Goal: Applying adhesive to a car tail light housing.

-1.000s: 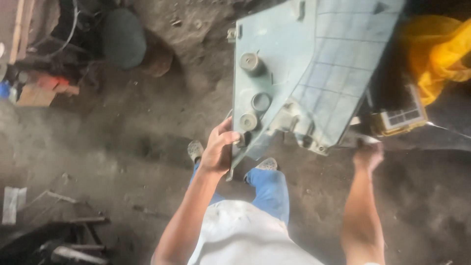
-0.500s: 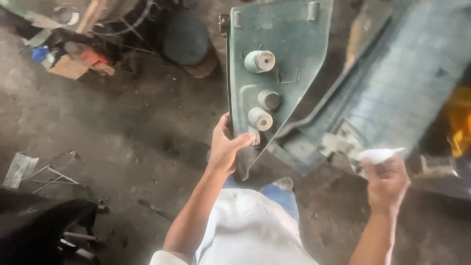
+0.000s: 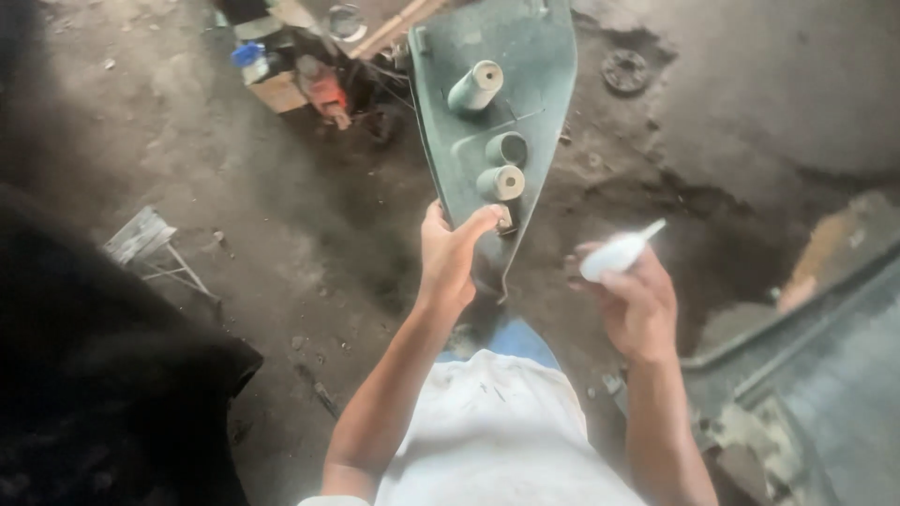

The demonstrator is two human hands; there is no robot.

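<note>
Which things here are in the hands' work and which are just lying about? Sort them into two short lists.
In hand:
- green plastic panel with three round bosses, gripped at its narrow end by the left hand
- small white tube with a pointed nozzle, in the right hand

Lying about:
- clutter with a blue cap
- round metal disc
- grey grid panel
- wire frame

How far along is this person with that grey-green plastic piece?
Done, it seems: the grey-green panel is lifted off the dirt floor and gripped at its narrow lower end by the left hand. In hand: the right hand holds a small white tube beside the panel, its tip not touching. Left: nothing white shows on the panel's three round posts, so applying it probably has yet to start.
</note>
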